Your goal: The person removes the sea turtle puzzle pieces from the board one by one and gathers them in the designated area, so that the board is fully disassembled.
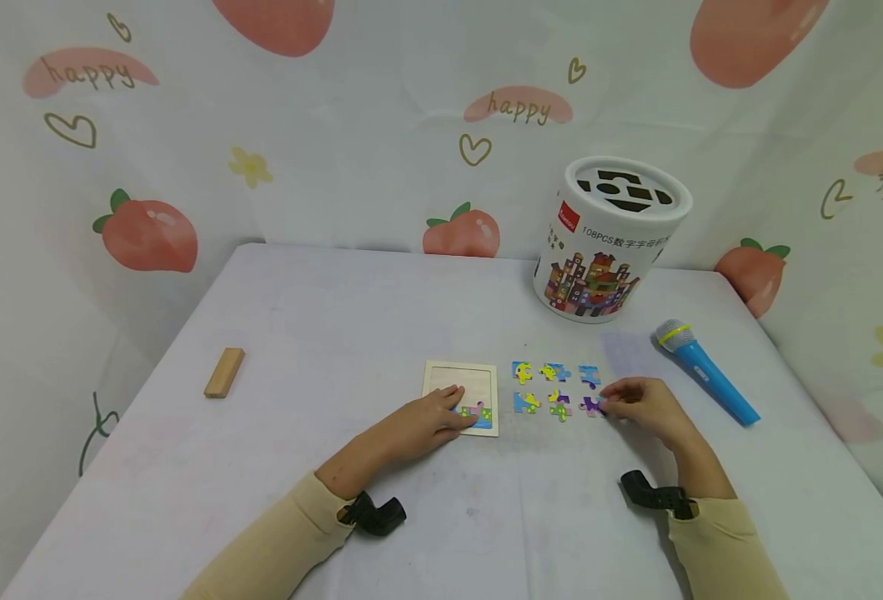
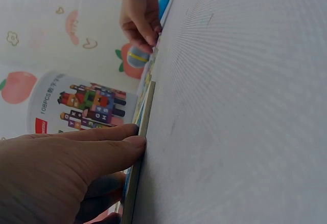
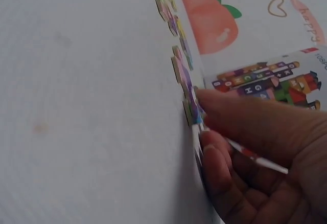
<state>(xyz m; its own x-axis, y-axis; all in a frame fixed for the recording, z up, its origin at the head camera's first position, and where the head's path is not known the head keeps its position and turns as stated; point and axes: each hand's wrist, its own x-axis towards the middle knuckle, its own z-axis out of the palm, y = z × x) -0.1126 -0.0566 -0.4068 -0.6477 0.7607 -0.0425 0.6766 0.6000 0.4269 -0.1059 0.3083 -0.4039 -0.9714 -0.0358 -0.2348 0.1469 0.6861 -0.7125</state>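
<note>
My left hand (image 1: 432, 421) rests on a square wooden puzzle tray (image 1: 459, 365), its fingers fairly straight across the left side and lower part. Fitted puzzle pieces (image 1: 484, 422), blue, green and pink, show in the tray's bottom, partly hidden by the fingers. Right of the tray, two rows of loose puzzle pieces (image 1: 522, 372) lie on the table. At the right end of the near row, my right hand (image 1: 647, 407) pinches a purple and pink puzzle piece (image 1: 589, 407) at its edge. The right wrist view shows the thumb (image 3: 219, 106) against that piece (image 3: 186, 83), low at the tabletop.
A white lidded bucket (image 1: 609, 242) with printed blocks stands at the back right. A blue toy microphone (image 1: 711, 375) lies right of the right hand. One wooden block (image 1: 225, 372) lies far left. Patterned cloth (image 1: 366, 125) hangs behind the table.
</note>
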